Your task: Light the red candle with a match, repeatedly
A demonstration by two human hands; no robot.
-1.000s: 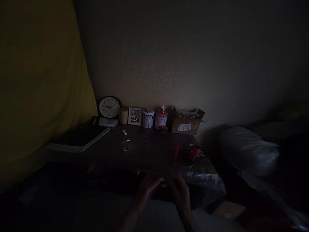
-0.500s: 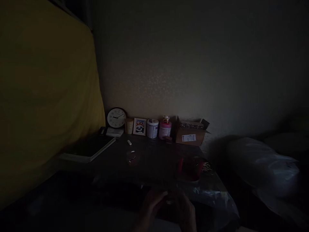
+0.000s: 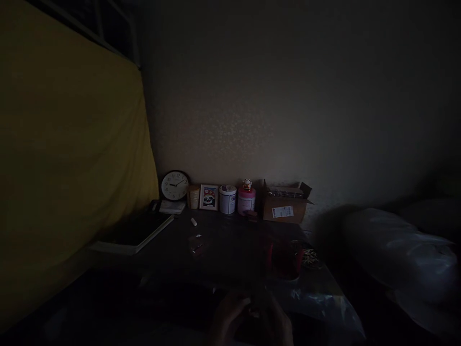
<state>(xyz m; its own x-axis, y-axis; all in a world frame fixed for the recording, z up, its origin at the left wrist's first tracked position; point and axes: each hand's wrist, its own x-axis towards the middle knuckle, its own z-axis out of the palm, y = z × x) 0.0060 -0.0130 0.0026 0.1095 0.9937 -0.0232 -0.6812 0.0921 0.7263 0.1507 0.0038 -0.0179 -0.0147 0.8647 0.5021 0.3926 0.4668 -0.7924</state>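
Note:
The scene is very dark. My left hand [image 3: 228,317] and my right hand [image 3: 275,322] meet at the bottom edge of the view, in front of a dark table [image 3: 230,250]. Their fingers are curled together around something small that I cannot make out. A crumpled clear plastic bag [image 3: 317,302] lies just right of my right hand. A red container [image 3: 283,257] stands on the table beyond my hands.
Along the wall stand a round clock [image 3: 175,185], a small framed panda picture [image 3: 209,197], a white jar [image 3: 227,199], a pink jar [image 3: 246,199] and an open cardboard box [image 3: 286,203]. A notebook [image 3: 135,233] lies left. Yellow fabric [image 3: 68,158] hangs left; a pale bundle [image 3: 396,254] sits right.
The view has tilted upward, so the table and my hands sit lower in the frame. My hands stay together, fingers closed.

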